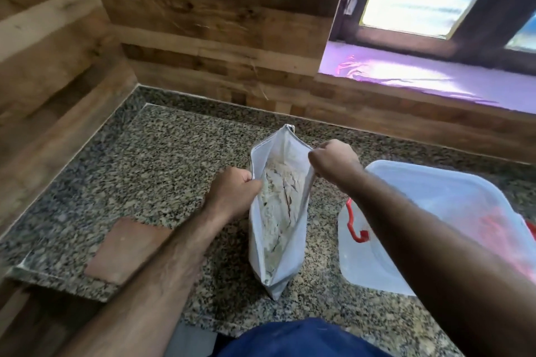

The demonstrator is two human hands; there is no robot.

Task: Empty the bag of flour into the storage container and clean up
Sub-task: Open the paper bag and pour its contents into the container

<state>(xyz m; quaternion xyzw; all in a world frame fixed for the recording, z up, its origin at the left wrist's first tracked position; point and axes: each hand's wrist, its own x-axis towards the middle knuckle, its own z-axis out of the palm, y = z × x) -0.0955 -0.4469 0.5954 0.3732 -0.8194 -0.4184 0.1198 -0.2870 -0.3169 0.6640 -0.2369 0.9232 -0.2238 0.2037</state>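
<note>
A white bag of flour [293, 266] stands upright on the speckled granite counter [162, 165], its mouth pulled wide so the pale flour [278, 197] inside shows. My left hand [232, 190] pinches the bag's left rim. On the opposite rim my right hand [333, 158] grips and pulls it apart. A translucent plastic storage container [429, 200] with a red clip [355, 226] sits to the right of the bag, its lid on, partly hidden behind my right forearm.
A flat brown cloth or pad [124, 249] lies near the counter's front left edge. Wood-panelled walls [220, 23] close the corner at the back and left. A window sill with pink sheeting [406, 72] runs at the back right.
</note>
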